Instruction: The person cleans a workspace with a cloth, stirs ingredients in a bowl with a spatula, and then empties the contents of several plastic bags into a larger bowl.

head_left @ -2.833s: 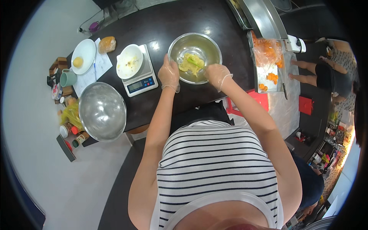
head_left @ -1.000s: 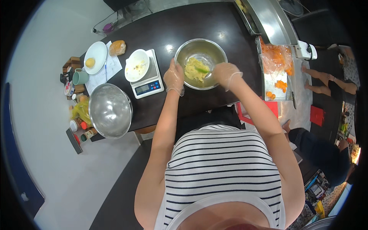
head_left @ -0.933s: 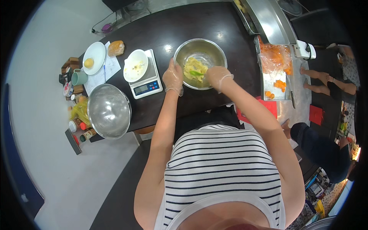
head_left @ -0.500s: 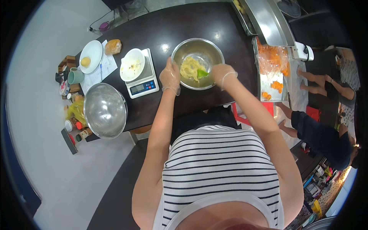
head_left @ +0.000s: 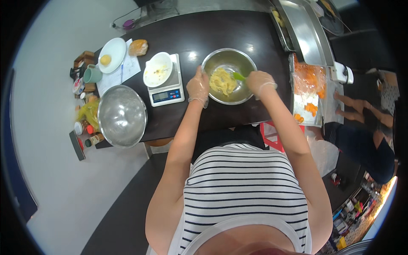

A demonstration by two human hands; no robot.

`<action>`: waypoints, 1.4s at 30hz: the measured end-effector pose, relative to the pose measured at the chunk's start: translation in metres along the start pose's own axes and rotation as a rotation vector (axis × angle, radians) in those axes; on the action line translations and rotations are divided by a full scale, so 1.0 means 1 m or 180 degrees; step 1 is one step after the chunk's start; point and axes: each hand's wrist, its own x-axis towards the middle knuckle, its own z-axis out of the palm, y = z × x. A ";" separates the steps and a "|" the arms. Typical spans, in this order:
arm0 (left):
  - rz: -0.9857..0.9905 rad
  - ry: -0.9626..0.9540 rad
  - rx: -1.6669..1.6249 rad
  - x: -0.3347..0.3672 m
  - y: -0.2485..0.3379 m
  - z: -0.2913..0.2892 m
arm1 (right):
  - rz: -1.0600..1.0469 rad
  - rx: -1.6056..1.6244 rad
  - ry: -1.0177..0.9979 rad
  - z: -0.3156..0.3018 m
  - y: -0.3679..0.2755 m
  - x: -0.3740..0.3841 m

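A steel mixing bowl stands on the dark table, holding a lump of pale yellow dough. My left hand, in a clear plastic glove, grips the bowl's left rim. With my right hand, gloved the same way, I grip a green spatula at the bowl's right side. Its blade reaches over the bowl's inside, close to the dough; most of its handle is hidden in my fist. Left of the bowl, a white dish with crumbs rests on a digital kitchen scale.
At the left stand a larger steel bowl, a white plate with a yellow ball, papers, a wrapped bun, a green mug and several jars. Right are a tray of orange pieces and steel pans. Other people are farther right.
The spatula's blade has moved up and right, away from the dough's lower right, with my right hand. My left hand still holds the rim. The whole view has shifted slightly.
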 end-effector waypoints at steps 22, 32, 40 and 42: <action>0.0003 0.0110 -0.0645 -0.009 -0.004 -0.001 | 0.0065 0.1438 0.1628 0.019 0.022 -0.030; 0.0291 -0.0115 -0.0206 -0.013 0.037 -0.020 | 0.0190 0.0906 0.1534 0.062 0.040 -0.037; 0.0351 -0.0522 -0.0418 -0.023 0.073 -0.012 | 0.0325 0.0933 0.2358 0.075 0.060 -0.050; 0.0485 -0.0541 -0.0487 -0.025 0.079 -0.004 | 0.0425 0.0872 0.2181 0.095 0.066 -0.040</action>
